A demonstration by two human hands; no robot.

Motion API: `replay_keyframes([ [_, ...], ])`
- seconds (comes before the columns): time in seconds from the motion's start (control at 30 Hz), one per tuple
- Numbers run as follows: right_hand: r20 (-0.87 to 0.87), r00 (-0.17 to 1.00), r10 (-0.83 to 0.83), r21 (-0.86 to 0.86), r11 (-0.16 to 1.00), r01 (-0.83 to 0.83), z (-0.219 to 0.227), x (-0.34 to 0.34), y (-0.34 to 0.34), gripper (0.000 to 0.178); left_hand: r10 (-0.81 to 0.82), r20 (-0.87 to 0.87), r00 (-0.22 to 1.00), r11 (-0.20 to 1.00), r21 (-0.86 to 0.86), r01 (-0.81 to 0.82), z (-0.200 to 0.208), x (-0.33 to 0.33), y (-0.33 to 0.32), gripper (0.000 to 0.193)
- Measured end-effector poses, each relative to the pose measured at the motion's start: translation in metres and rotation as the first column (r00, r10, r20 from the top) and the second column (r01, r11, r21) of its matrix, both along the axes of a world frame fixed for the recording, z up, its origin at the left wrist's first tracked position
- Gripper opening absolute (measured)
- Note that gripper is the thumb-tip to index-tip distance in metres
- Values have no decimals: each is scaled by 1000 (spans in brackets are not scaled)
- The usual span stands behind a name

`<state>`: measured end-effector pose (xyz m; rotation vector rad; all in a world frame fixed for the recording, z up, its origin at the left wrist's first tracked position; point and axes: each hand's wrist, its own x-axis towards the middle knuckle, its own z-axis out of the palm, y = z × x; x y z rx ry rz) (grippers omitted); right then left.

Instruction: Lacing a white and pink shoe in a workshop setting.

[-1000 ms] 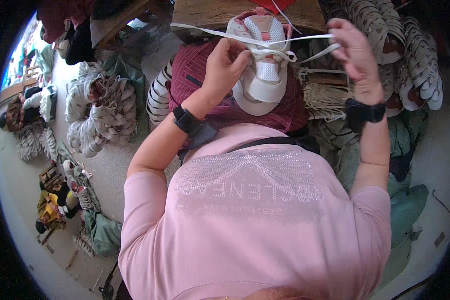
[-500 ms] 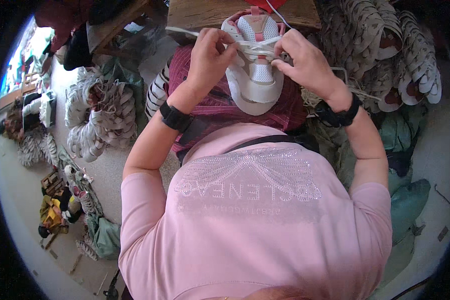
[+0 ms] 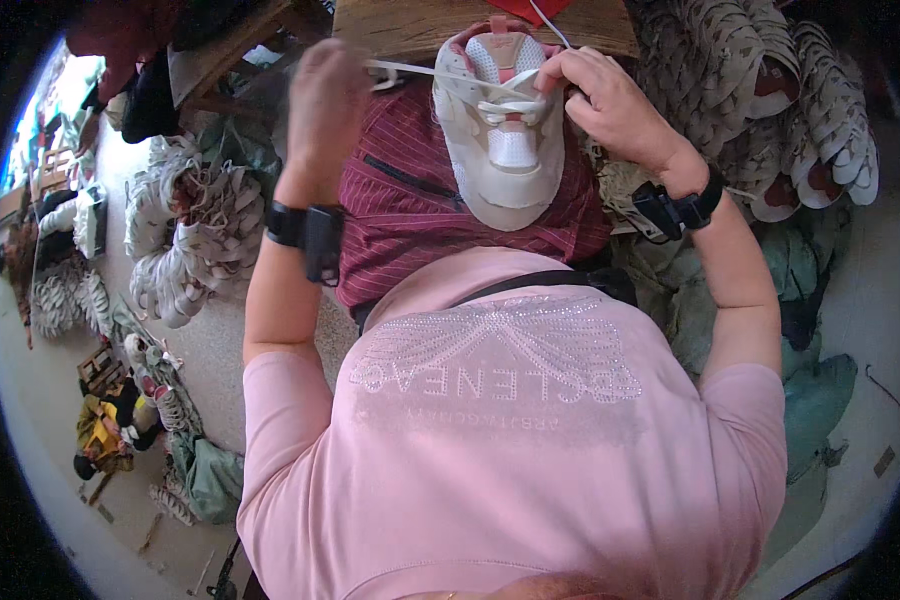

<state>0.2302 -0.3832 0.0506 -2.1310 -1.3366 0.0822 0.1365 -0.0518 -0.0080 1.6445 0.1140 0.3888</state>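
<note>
A white and beige sneaker (image 3: pixel 510 185) with pink lining rests on my lap, toe toward me. White shoelace (image 3: pixel 515 108) crosses its tongue through the eyelets. My left hand (image 3: pixel 325 105), smeared by motion, is off to the shoe's left. From it a lace runs taut back to the eyelets, so it appears closed on that lace. At the shoe's right eyelet edge my right hand (image 3: pixel 605 105) has curled fingers pinching the lace; the fingertips are partly hidden. Another white length rises behind that hand.
Beyond the shoe stands a wooden bench (image 3: pixel 400 30) with something red on it. Stacked shoe pieces (image 3: pixel 750 80) hang at the right. Rings of grey-white pieces (image 3: pixel 195 235) lie on the floor at left. Green sacks (image 3: pixel 810 410) lie at right. A person in yellow (image 3: pixel 105 435) is far left.
My left hand has swung left, away from the eyelets, drawing the lace out straight. My right hand stays by the shoe's right side. The shoe has shifted slightly left.
</note>
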Motion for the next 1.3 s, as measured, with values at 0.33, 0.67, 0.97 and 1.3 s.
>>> replay_keyframes([
  [0.33,-14,991,-136,79,987,136,2,-1,9,17,-56,-320,946,990,-144,10,9,-17,-46,21],
  [0.67,43,994,-99,-110,989,103,18,-5,19,13,-119,-80,990,746,650,142,38,-31,-48,16],
  [0.97,-837,546,-3,146,963,228,-3,-8,21,12,-430,-284,857,609,-792,43,38,-21,-42,37],
  [1.3,-777,618,-119,112,940,322,-16,-4,-11,12,-432,-154,889,157,-983,-94,13,-34,-32,28],
])
